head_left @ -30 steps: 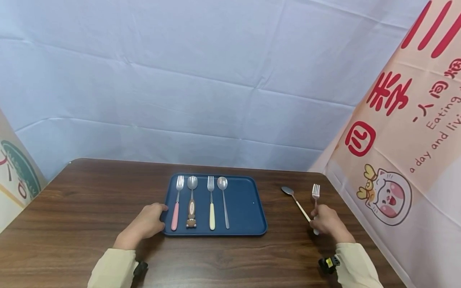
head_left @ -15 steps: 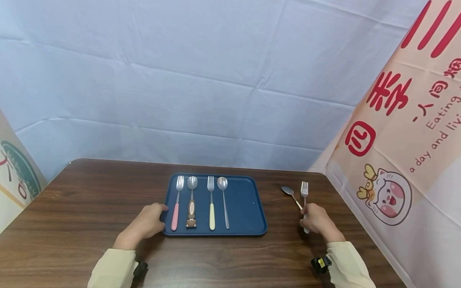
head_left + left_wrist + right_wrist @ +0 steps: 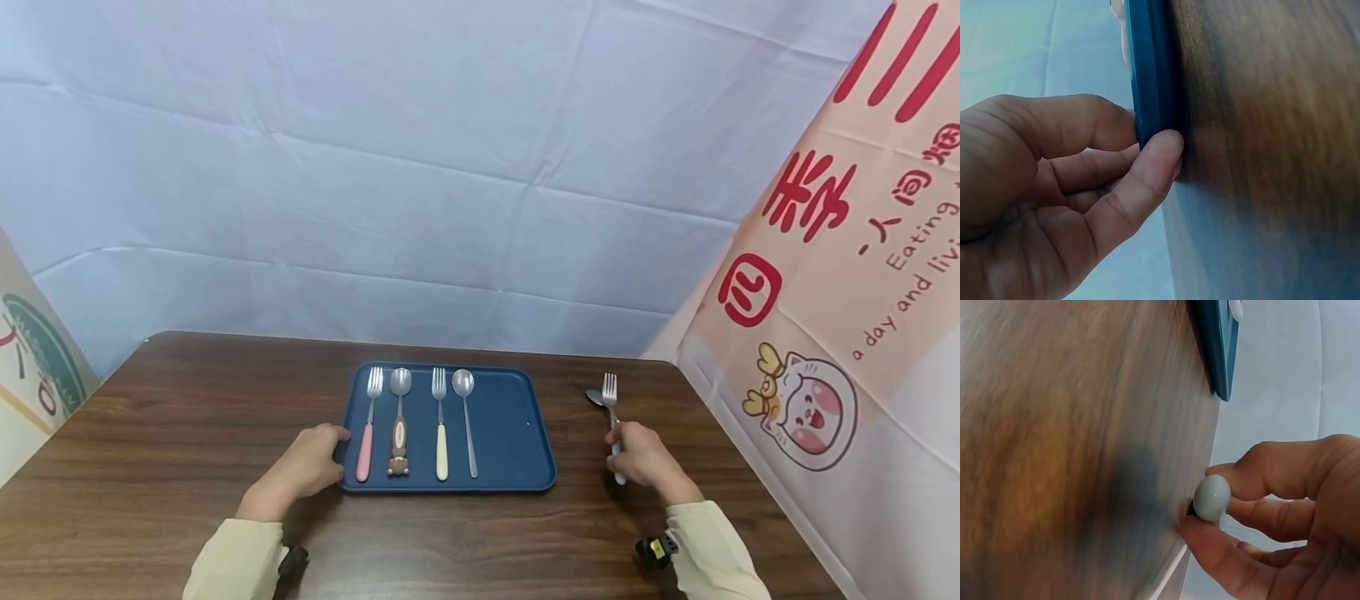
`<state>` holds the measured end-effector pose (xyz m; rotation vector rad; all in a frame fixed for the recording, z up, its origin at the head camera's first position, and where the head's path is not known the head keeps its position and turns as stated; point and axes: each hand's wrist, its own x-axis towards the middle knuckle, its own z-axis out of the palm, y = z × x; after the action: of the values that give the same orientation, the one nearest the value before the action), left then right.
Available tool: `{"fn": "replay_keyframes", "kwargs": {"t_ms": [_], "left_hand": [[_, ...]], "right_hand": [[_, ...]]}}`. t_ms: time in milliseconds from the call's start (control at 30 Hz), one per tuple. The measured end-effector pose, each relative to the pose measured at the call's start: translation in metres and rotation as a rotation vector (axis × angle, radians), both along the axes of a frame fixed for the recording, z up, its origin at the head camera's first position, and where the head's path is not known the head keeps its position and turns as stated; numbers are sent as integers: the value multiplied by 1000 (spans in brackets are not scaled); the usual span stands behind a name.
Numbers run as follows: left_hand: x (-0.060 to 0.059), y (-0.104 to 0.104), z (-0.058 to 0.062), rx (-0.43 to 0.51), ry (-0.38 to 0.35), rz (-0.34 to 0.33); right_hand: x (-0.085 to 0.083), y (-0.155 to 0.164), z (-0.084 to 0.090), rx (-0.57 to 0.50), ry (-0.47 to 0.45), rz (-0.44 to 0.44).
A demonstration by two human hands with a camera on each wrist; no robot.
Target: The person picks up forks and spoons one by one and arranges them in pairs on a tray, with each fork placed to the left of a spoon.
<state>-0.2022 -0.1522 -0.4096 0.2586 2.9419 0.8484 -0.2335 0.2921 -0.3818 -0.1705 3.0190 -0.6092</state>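
At the left edge of the blue tray [image 3: 517, 433], my left hand [image 3: 307, 458] grips the rim between thumb and fingers, as the left wrist view shows at the tray edge [image 3: 1147, 75]. On the tray lie a pink-handled fork [image 3: 365, 450], a brown bear-handled spoon [image 3: 399, 442], a yellow-handled fork [image 3: 441, 450] and a plain metal spoon [image 3: 470, 433]. Right of the tray, my right hand [image 3: 643, 454] pinches a fork by its pale handle [image 3: 1212, 497], tines pointing away. A dark-bowled spoon [image 3: 594, 397] lies on the table behind this fork, its handle mostly hidden.
The brown wooden table [image 3: 187, 433] extends round the tray. A pale cloth [image 3: 375, 192] hangs behind it, and a printed banner [image 3: 825, 275] stands along the right edge. The tray's right part has bare surface beside the plain spoon.
My right hand has moved left with the pale-handled fork, toward the tray, and the fork now passes in front of the dark-bowled spoon. The left hand and tray have stayed put.
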Motion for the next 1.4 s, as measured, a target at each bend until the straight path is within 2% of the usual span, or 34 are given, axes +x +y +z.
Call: {"fn": "replay_keyframes", "kwargs": {"t_ms": [300, 833, 1200, 1400], "left_hand": [[0, 1, 2, 2, -29, 16], [0, 0, 1, -4, -44, 28], [0, 1, 2, -6, -37, 17], [0, 0, 1, 2, -32, 12]], "right_hand": [[-2, -15, 0, -18, -20, 25], [-3, -42, -5, -58, -2, 96], [-6, -57, -9, -163, -31, 92], [-8, -64, -9, -159, -35, 102]]}}
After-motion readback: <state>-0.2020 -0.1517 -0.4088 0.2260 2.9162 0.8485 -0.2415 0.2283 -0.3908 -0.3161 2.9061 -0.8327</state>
